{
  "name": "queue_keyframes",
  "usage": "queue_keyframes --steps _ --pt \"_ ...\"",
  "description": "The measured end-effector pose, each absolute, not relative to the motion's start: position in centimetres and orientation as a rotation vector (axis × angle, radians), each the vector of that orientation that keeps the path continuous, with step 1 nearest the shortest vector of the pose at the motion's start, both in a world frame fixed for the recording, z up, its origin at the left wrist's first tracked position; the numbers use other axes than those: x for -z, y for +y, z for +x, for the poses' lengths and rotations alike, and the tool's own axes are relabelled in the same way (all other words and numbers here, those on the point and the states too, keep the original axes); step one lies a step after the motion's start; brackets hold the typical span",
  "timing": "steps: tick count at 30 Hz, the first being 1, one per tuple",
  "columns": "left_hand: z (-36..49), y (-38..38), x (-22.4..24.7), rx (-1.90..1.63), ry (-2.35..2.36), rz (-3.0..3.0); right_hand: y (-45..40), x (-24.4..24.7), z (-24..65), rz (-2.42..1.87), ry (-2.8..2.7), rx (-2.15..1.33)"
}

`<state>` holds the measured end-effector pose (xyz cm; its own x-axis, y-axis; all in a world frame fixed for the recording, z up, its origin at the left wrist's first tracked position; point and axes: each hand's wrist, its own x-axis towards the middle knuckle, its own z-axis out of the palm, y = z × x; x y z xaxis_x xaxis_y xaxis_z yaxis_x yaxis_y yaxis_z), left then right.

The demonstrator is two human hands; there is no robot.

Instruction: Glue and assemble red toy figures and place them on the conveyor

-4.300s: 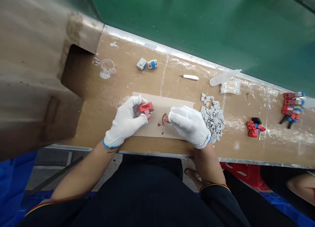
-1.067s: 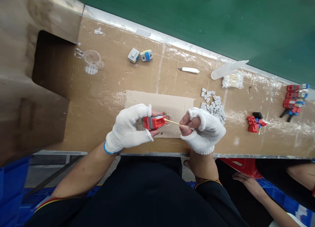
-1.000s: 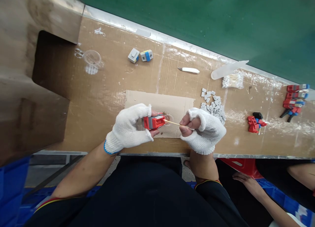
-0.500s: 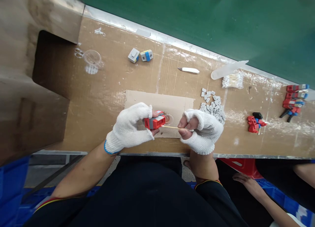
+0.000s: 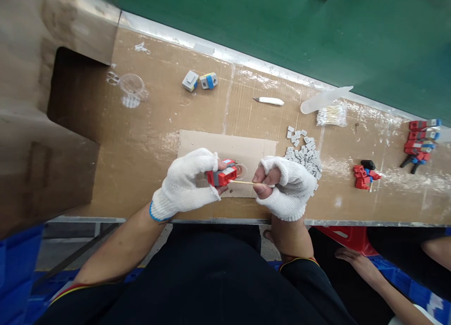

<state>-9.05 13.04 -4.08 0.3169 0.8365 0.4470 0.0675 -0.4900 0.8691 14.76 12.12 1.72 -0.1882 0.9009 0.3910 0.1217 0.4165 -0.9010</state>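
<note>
My left hand [image 5: 188, 181], in a white fingerless glove, is closed on a red and grey plastic block [image 5: 225, 175], thumb above and fingers below. A thin cotton swab [image 5: 243, 182] is pinched in the fingertips of my gloved right hand [image 5: 283, 186]. The far tip of the swab meets the block's right end; whether it goes inside I cannot tell. Under both hands lies a cardboard sheet [image 5: 200, 141], with a small clear round dish [image 5: 242, 170] partly hidden behind the block. A pile of small grey pieces [image 5: 309, 156] sits just beyond my right hand.
Farther back are two grey-blue blocks [image 5: 190, 81], a white-handled knife [image 5: 269, 101], a translucent strip [image 5: 324, 99] and a pack of swabs [image 5: 331, 115]. Red and blue parts [image 5: 364, 177] lie to the right. A brown box [image 5: 73, 142] stands left. A co-worker's arm [image 5: 369, 273] shows lower right.
My right hand has shifted slightly left toward the block, with the swab still in its fingers. My left hand and the block have hardly moved. A red piece on the green surface has come further into view.
</note>
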Motion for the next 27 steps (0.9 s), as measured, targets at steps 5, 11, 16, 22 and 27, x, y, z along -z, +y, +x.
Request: queue_keyframes --steps 5,11,16,22,27 --pt "-9.2 12.9 4.3 -1.254 0.782 1.782 12.2 -1.3 15.2 -0.930 -1.591 -0.854" --pt "-9.1 12.9 4.4 -1.270 0.765 1.764 12.2 -1.5 14.9 -0.917 -1.583 -0.898" --pt "-9.0 13.2 4.3 -1.272 0.720 1.770 12.2 -2.1 14.2 -0.871 -1.581 -0.998" --pt "-9.1 13.1 4.3 -1.286 0.717 1.745 12.2 -1.9 14.4 -0.874 -1.564 -0.973" --pt "-9.0 12.8 4.4 -1.241 0.741 1.716 12.2 -1.7 14.8 -0.916 -1.562 -0.890"
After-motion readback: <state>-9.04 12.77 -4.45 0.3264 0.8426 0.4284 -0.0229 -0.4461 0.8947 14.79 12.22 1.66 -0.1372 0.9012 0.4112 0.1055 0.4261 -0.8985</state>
